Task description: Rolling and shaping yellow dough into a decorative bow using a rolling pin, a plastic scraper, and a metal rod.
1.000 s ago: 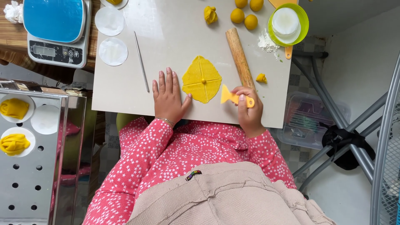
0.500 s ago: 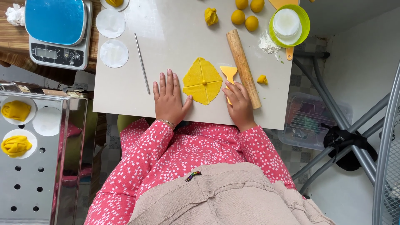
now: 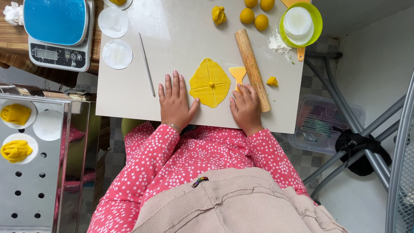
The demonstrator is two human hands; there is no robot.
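Right hand (image 3: 246,108) has moved from bench edge up to yellow scraper (image 3: 237,73), fingertips on its handle, grip loose, not clenched. Left hand (image 3: 174,101) lies flat, released, thumb touching scored yellow dough sheet (image 3: 210,83). Dough sits mid-bench (image 3: 181,26); wooden rolling pin (image 3: 252,69) just beside scraper.

- Long pink sleeves dotted with small white stars, reaching the wrists of the left hand (image 3: 174,101) and right hand (image 3: 246,108).
- Thin bracelet (image 3: 172,126) at the left hand's 6 o'clock.
- Beige ribbed garment (image 3: 233,203) at the frame's 6 o'clock.
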